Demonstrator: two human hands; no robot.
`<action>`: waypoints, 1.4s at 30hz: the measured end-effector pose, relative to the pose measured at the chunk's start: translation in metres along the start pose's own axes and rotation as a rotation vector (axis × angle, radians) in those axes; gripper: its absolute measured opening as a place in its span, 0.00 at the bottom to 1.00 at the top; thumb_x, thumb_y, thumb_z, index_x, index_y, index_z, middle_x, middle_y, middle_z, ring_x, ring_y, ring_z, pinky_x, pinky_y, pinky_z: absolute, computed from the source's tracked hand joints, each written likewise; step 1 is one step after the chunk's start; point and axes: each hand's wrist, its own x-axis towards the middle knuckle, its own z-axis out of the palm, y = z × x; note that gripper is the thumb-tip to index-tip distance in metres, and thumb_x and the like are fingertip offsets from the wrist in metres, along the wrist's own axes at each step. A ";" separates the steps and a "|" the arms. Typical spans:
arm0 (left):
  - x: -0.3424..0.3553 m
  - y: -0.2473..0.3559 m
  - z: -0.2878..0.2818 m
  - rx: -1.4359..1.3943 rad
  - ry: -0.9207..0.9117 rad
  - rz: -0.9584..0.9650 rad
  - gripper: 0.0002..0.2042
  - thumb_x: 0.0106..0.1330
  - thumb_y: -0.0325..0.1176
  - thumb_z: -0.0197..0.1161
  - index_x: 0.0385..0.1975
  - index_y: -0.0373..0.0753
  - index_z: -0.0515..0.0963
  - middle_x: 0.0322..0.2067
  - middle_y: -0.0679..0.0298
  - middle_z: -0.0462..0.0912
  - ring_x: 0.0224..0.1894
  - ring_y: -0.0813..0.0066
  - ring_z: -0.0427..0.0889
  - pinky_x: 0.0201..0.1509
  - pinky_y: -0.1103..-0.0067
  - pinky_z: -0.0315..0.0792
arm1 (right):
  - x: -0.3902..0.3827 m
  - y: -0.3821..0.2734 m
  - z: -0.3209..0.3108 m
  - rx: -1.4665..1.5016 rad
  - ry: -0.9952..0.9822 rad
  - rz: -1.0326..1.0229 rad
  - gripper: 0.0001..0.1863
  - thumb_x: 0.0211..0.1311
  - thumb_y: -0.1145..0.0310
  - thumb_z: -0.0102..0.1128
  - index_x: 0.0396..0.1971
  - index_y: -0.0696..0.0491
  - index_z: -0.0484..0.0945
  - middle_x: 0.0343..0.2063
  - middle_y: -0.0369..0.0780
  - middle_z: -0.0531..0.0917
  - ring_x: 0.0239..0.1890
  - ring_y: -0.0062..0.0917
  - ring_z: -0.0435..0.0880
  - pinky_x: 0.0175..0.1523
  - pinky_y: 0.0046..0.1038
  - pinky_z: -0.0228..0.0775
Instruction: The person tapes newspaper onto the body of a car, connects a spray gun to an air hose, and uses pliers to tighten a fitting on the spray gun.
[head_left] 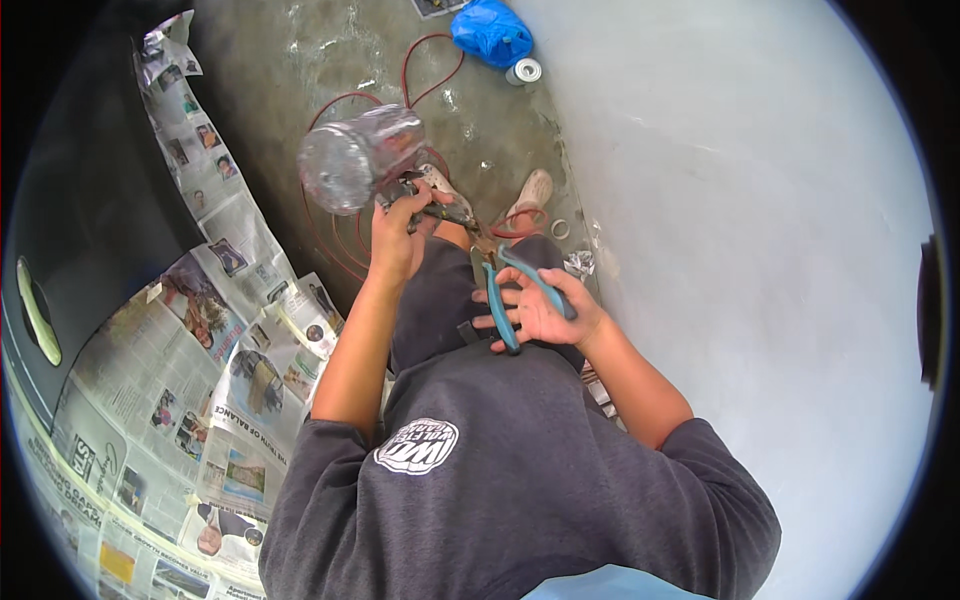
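My left hand (402, 228) is wrapped round a dark, paint-stained spray gun (452, 212), held tilted above my lap. A large clear plastic cup (362, 155) sits on the gun's far left side, slightly blurred. In my right hand (545, 312), palm turned up, is a pair of pliers (496, 300) with blue handles. The handles stand spread, one under my thumb and the other along my fingers. The pliers' jaws meet the right end of the spray gun; whether they grip it I cannot tell.
Newspaper sheets (215, 350) mask a dark car panel (90, 190) at left. A pale, smooth panel (760, 280) fills the right. On the wet-looking floor lie a red hose (408, 75), a blue plastic bag (490, 35), a white can (524, 71) and a tape ring (560, 229).
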 end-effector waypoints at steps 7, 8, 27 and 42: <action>0.002 -0.030 -0.001 0.055 -0.067 -0.018 0.14 0.58 0.24 0.53 0.45 0.33 0.73 0.40 0.59 0.77 0.50 0.61 0.79 0.60 0.60 0.70 | -0.006 -0.041 -0.003 0.085 0.161 0.189 0.25 0.67 0.54 0.49 0.60 0.48 0.68 0.62 0.54 0.69 0.63 0.52 0.71 0.60 0.60 0.67; 0.003 -0.029 0.007 0.069 -0.070 -0.045 0.16 0.57 0.23 0.53 0.48 0.33 0.72 0.40 0.59 0.77 0.50 0.60 0.79 0.62 0.58 0.69 | -0.010 -0.048 -0.008 0.074 0.178 0.218 0.25 0.67 0.54 0.49 0.60 0.48 0.68 0.62 0.54 0.69 0.63 0.52 0.71 0.59 0.60 0.68; 0.035 -0.053 0.081 -0.060 0.063 0.019 0.04 0.64 0.29 0.56 0.34 0.36 0.73 0.29 0.66 0.71 0.34 0.74 0.68 0.58 0.67 0.66 | -0.046 -0.066 -0.032 0.046 0.188 0.235 0.46 0.52 0.59 0.56 0.72 0.50 0.52 0.58 0.47 0.70 0.58 0.38 0.73 0.63 0.39 0.64; 0.083 -0.033 0.078 -0.011 0.209 0.290 0.12 0.63 0.21 0.56 0.46 0.32 0.73 0.34 0.64 0.74 0.38 0.69 0.75 0.67 0.62 0.65 | -0.030 -0.117 -0.026 -0.184 0.205 0.261 0.39 0.56 0.70 0.53 0.71 0.56 0.56 0.60 0.43 0.67 0.60 0.26 0.70 0.58 0.31 0.70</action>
